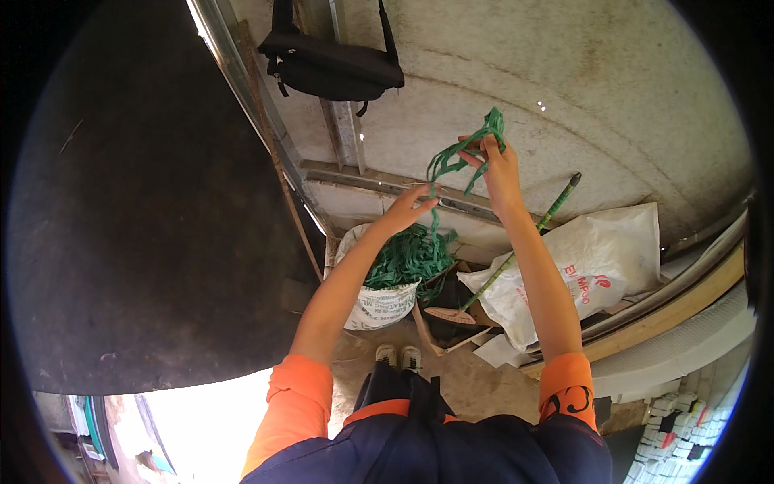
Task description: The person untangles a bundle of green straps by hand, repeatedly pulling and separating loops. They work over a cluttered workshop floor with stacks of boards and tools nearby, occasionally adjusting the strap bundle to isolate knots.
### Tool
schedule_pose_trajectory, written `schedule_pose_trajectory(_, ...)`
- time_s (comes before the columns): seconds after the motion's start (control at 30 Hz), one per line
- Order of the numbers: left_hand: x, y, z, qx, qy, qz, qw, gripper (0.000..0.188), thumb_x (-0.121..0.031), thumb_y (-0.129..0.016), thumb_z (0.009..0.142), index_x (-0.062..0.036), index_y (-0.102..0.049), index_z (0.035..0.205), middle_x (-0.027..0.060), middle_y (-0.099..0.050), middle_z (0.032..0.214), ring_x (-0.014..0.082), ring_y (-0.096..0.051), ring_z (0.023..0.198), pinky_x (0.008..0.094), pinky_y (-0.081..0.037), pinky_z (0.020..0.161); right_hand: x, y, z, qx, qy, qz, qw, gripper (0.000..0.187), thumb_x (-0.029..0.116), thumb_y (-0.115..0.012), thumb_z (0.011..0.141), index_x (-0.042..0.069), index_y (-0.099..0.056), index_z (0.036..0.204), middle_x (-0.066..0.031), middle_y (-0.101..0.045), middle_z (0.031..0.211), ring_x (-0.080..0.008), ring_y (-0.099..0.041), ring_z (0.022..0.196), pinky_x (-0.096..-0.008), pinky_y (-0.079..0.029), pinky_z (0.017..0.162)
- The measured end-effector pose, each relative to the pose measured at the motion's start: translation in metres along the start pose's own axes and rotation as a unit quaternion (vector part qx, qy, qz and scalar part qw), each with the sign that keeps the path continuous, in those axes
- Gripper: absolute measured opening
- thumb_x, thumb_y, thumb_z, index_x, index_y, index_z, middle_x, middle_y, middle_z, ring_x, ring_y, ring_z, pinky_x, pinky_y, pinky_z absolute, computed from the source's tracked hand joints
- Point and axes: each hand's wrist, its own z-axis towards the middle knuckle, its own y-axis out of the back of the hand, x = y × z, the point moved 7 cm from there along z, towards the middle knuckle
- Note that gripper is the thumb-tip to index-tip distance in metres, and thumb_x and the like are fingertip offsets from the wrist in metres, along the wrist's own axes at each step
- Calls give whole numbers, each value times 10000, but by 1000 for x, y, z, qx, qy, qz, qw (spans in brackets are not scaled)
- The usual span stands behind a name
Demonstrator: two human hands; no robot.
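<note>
My right hand (498, 165) is raised in front of the wall, its fingers closed round a bunch of green strips (493, 123) that look like flat plastic twine. Loops of the bunch hang to its left. Lower and to the left, my left hand (411, 208) has thumb and fingertips on a strand (435, 219) running from the bunch down toward a sack. That white woven sack (375, 310) stands open on the floor, filled with a tangled heap of the same green strips (407, 256).
A black bag (334, 66) hangs on the wall. Right of the sack are a box (435, 343), a green-handled brush-like tool (516, 256) and a large white sack (601, 258). A big dark panel (153, 226) fills the left side. My shoes (399, 356) are below the sack.
</note>
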Motion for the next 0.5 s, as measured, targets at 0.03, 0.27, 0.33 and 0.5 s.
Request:
schedule_pose_trajectory(0.03,-4,-5,3,39,-4,-7,999,361,-306,-540,836,-55,-484,1089,149,-549,1047,255,-503,1019,365,-380,864,3,-1,2,-4,1,-11,1000,257,197,-362,921,-32,-480,922,-179,-581,987,-230,-585,873,-318,-467,818)
schedule_pose_trajectory(0.27,54,0,-27,-10,55,-73,996,261,-265,-458,893,-16,-501,956,105,-599,779,215,-576,772,316,-426,705,51,31,10,-74,56,16,996,222,191,-397,914,-16,-474,888,-187,-573,989,-256,-586,864,-330,-469,818)
schedule_pose_trajectory(0.33,68,19,-35,-36,59,-36,997,267,-276,-436,901,-14,-489,913,104,-590,758,203,-571,743,319,-428,688,64,66,15,-132,91,49,986,189,169,-403,909,-3,-461,858,-200,-562,997,-269,-584,870,-332,-468,819)
schedule_pose_trajectory(0.5,84,70,-63,-107,149,-15,983,297,-301,-387,919,-23,-458,842,76,-538,722,174,-514,671,320,-423,659,109,143,3,-254,187,76,946,141,135,-400,886,2,-442,902,-151,-530,916,-225,-563,859,-308,-459,774)
